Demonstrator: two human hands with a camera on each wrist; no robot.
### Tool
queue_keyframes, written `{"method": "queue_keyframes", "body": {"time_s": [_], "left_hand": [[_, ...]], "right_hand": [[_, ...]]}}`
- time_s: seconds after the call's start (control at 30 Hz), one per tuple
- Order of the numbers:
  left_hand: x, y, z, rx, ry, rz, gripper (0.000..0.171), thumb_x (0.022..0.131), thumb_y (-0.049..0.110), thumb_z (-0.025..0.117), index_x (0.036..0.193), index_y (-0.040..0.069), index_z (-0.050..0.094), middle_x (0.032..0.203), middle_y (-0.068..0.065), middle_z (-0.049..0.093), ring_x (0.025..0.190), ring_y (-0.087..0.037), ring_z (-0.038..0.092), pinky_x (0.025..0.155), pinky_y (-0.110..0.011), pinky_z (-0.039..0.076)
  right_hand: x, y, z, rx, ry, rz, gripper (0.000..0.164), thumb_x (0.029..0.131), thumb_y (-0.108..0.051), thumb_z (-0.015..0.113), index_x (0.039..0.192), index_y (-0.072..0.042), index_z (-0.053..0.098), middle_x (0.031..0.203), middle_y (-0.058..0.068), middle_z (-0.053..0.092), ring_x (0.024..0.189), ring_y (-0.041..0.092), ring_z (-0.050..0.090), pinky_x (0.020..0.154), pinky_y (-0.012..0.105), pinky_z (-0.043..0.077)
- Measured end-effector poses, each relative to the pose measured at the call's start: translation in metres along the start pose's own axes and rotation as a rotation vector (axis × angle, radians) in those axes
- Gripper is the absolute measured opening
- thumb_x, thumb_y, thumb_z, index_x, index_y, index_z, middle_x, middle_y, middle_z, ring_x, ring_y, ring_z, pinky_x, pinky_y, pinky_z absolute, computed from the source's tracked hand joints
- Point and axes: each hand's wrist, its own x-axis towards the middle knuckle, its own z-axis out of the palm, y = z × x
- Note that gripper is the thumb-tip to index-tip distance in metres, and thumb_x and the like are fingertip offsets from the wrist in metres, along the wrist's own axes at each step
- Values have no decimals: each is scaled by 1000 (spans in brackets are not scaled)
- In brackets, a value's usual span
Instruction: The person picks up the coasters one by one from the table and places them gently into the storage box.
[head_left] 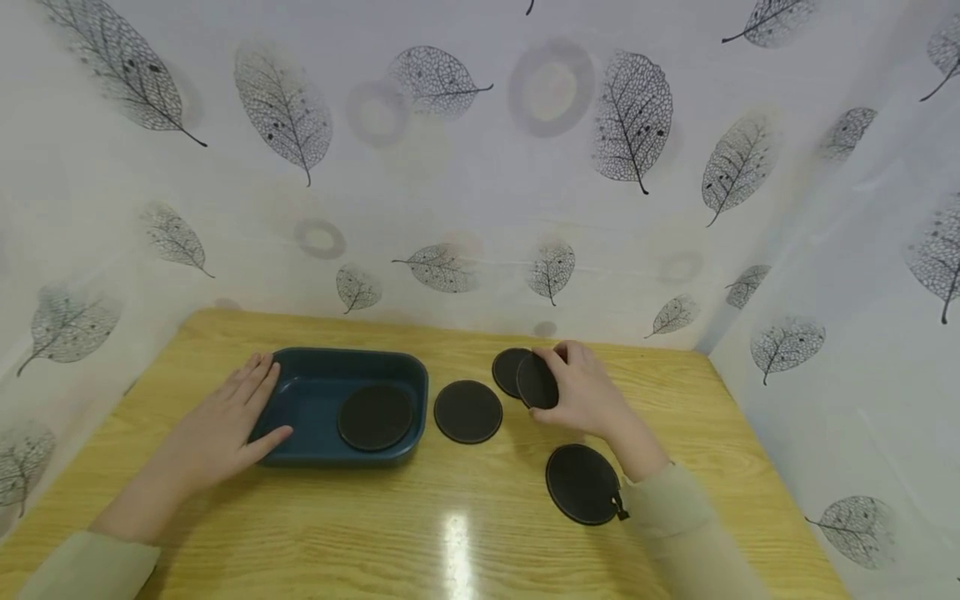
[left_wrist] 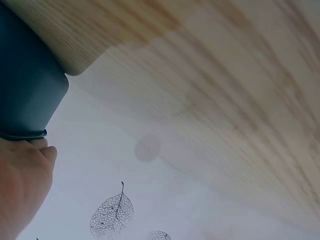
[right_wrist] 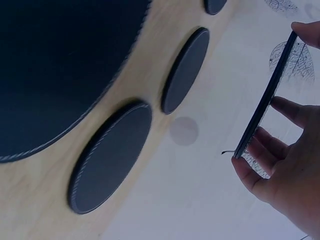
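My right hand [head_left: 585,392] grips a round black coaster [head_left: 538,383] by its edges, thumb on one side and fingers on the other. In the right wrist view this coaster [right_wrist: 265,95] appears edge-on, raised off the table. My left hand [head_left: 225,425] rests on the left end of a dark blue rectangular tray [head_left: 300,459], its fingers straight and its thumb over the front rim. Inside the tray's right half lies a black coaster [head_left: 375,417]. Another coaster [head_left: 468,412] lies just right of the tray. Partly hidden behind the held one is a further coaster [head_left: 508,372].
Nearer to me, beneath the right forearm, lies a round black piece [head_left: 582,483] with a small strap at its edge. Everything stands on a wood-grain table [head_left: 337,533]. A white sheet [head_left: 480,192] printed with leaves hangs behind and along the sides.
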Motion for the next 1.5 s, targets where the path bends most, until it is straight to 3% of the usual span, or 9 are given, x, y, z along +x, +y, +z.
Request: {"method": "queue_keyframes", "body": {"time_s": [0.3, 0.47, 0.67, 0.77, 0.93, 1.13, 1.5], "left_hand": [[1, -1, 0, 2, -6, -6, 98, 103, 53, 62, 165, -11, 20, 170, -36, 25, 165, -44, 10, 126, -18, -21], [0, -1, 0, -1, -12, -5, 98, 104, 53, 62, 165, -11, 19, 170, -37, 24, 166, -43, 7, 124, -16, -23], [-1, -2, 0, -1, -14, -4, 98, 104, 51, 62, 166, -10, 18, 170, -36, 23, 166, -42, 5, 123, -15, -23], [-2, -2, 0, 4, -15, -7, 98, 104, 52, 62, 166, -10, 18, 170, -36, 23, 166, -42, 6, 123, -15, -23], [-1, -3, 0, 8, -16, -13, 98, 104, 53, 62, 166, -10, 20, 170, -36, 24, 166, -43, 10, 125, -16, -22], [0, -3, 2, 10, -12, -14, 97, 103, 52, 63, 165, -10, 21, 170, -35, 26, 165, -44, 12, 126, -18, -21], [0, -2, 0, -3, -9, -13, 96, 103, 51, 63, 165, -10, 22, 170, -36, 25, 165, -43, 9, 127, -20, -20]], "right_hand": [[27, -27, -7, -11, 11, -74, 94, 77, -45, 89, 158, -15, 49, 142, 22, 49, 126, 40, 50, 103, 60, 49], [40, -45, -12, -14, -14, -97, 95, 78, -48, 86, 159, -15, 49, 145, 22, 48, 133, 41, 48, 110, 60, 47], [54, -67, -14, -11, -66, -124, 95, 80, -50, 84, 161, -17, 45, 148, 20, 45, 135, 37, 47, 105, 53, 53], [60, -77, -14, -14, -81, -150, 96, 81, -51, 84, 162, -18, 44, 149, 19, 45, 135, 37, 46, 109, 54, 50], [71, -92, -11, -22, -91, -202, 96, 82, -51, 85, 162, -19, 44, 148, 18, 45, 135, 37, 46, 113, 58, 44], [80, -115, -6, -39, -112, -240, 95, 82, -53, 85, 161, -20, 45, 147, 17, 45, 135, 34, 44, 108, 54, 46], [92, -157, 10, -147, -153, -311, 94, 83, -63, 79, 161, -25, 45, 147, 10, 49, 136, 28, 46, 113, 46, 46]]}}
